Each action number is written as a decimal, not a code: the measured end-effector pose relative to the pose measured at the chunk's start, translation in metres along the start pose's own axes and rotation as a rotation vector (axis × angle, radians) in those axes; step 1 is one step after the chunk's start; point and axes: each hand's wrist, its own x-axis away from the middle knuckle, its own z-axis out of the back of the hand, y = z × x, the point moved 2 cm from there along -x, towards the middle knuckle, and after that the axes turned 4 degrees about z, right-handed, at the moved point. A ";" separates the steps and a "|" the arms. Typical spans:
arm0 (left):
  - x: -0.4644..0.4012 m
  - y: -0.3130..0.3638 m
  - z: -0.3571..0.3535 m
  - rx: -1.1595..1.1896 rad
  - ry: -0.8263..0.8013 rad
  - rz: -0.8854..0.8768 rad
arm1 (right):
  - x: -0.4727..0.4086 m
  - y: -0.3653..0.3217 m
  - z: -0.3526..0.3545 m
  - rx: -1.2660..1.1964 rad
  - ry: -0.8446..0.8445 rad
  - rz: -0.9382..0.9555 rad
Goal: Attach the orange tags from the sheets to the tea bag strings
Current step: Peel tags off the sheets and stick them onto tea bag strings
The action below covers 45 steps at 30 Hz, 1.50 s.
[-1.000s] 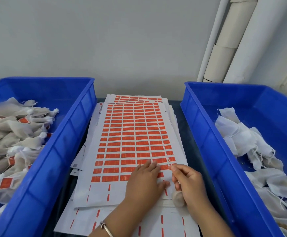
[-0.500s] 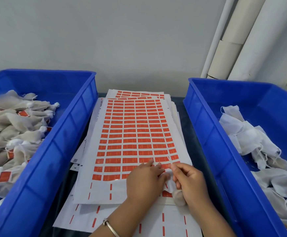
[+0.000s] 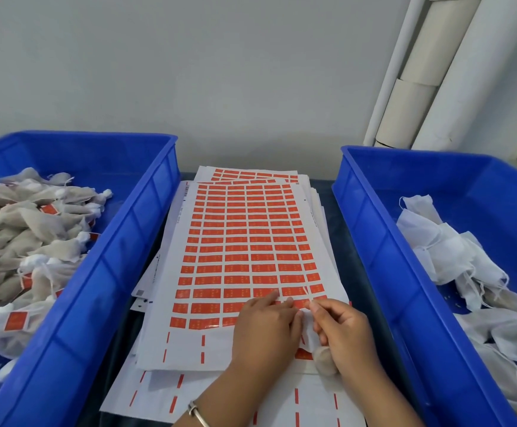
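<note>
orange tags (image 3: 245,241) fill the top sheet (image 3: 189,349) of a stack lying at the middle of the dark worktop (image 3: 348,241), in rows that run toward twelve o'clock; the rows nearest the person are peeled off, leaving only short orange dashes. at nine o'clock stands the left blue bin (image 3: 121,272), heaped with beige filled tea bags (image 3: 13,235), several of them carrying an orange tag on the string. just beside its right wall the lower sheets (image 3: 146,278) stick out askew from under the stack. at six o'clock the left hand (image 3: 266,331) lies palm down on the bottom right part of the top sheet, fingers straight and close together, fingertips on the tags; a metal bangle (image 3: 197,412) circles its wrist. touching it on the right, the right hand (image 3: 343,331) has thumb and forefinger pinched together at the edge of the tag rows, on a thin white string (image 3: 306,291) that rises a little above the sheet, though what else the pinch holds is too small to tell. under the same hand's curled fingers sits a small beige tea bag (image 3: 325,363). at three o'clock the right blue bin (image 3: 383,257) holds a loose pile of white bags with strings (image 3: 454,257). at one o'clock white pipes (image 3: 454,72) lean up the pale wall (image 3: 189,72).
</note>
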 end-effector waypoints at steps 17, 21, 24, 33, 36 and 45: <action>-0.007 -0.004 0.013 0.361 0.033 0.337 | -0.003 -0.007 0.001 -0.137 0.069 -0.051; -0.007 -0.010 0.015 0.500 0.098 0.496 | -0.003 -0.017 0.004 -0.142 0.073 -0.028; -0.005 -0.013 0.016 0.628 0.150 0.538 | 0.000 -0.031 0.008 -0.051 0.052 0.092; -0.010 -0.010 0.029 0.980 0.223 0.656 | 0.003 -0.058 0.013 0.152 -0.077 0.196; -0.012 -0.002 0.035 1.092 0.184 0.635 | 0.003 -0.062 0.019 0.202 -0.079 0.187; -0.009 0.043 0.035 1.202 -0.062 0.589 | 0.009 -0.067 0.034 0.221 -0.007 0.264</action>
